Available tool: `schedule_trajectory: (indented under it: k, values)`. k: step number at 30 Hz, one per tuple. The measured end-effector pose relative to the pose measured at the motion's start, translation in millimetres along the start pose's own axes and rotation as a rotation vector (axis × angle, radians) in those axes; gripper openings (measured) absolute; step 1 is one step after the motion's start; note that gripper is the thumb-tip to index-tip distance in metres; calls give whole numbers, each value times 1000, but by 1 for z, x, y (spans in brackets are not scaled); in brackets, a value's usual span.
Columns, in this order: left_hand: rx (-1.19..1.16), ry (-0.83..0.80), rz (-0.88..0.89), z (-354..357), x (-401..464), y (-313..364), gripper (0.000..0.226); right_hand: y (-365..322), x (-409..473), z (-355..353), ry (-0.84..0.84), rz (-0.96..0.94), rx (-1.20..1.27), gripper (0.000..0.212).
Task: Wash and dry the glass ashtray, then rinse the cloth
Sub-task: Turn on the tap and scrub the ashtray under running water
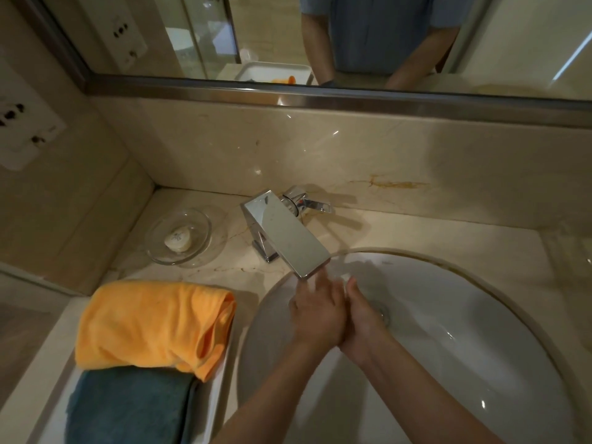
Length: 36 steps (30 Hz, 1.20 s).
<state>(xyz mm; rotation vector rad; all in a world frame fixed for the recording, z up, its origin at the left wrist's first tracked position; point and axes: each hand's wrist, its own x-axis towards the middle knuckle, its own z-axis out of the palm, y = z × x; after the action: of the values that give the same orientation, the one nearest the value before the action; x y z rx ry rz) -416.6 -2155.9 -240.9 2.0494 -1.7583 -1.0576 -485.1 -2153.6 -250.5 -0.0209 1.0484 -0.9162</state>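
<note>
My left hand (317,310) and my right hand (363,322) are pressed palm to palm over the white sink (480,363), just under the chrome faucet spout (288,241). Water appears to run over the fingertips. Neither hand holds anything. An orange cloth (150,325) lies folded on a white tray (217,373) left of the sink. A faint clear glass object (571,241), possibly the ashtray, sits on the counter at the far right; I cannot tell for sure.
A round glass dish (179,235) with a small soap bar stands at the back left. A teal towel (128,408) lies in the tray under the orange cloth. The faucet lever (315,205) points right. A mirror runs along the back wall.
</note>
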Motion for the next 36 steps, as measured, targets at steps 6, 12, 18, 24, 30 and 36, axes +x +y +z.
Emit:
schedule_trajectory:
  k: [6, 12, 18, 24, 30, 36]
  values:
    - [-65, -102, 5, 9, 19, -7, 46, 1, -3, -9, -20, -38, 12, 52]
    - [-293, -139, -294, 7, 39, -21, 62, 13, -1, -10, -26, 6, 7, 54]
    - [184, -155, 80, 9, 14, -8, 44, 15, -2, -11, 5, 36, 99, 50]
    - [-605, -287, -279, -20, 29, -24, 53, 18, -9, -12, -71, 2, -48, 55]
    - [-1149, -568, -416, -23, 24, -38, 56, 4, -5, -12, -115, -98, -61, 62]
    - [-1321, -536, -420, -25, 16, -37, 49, 3, 3, -15, 249, -243, -261, 28]
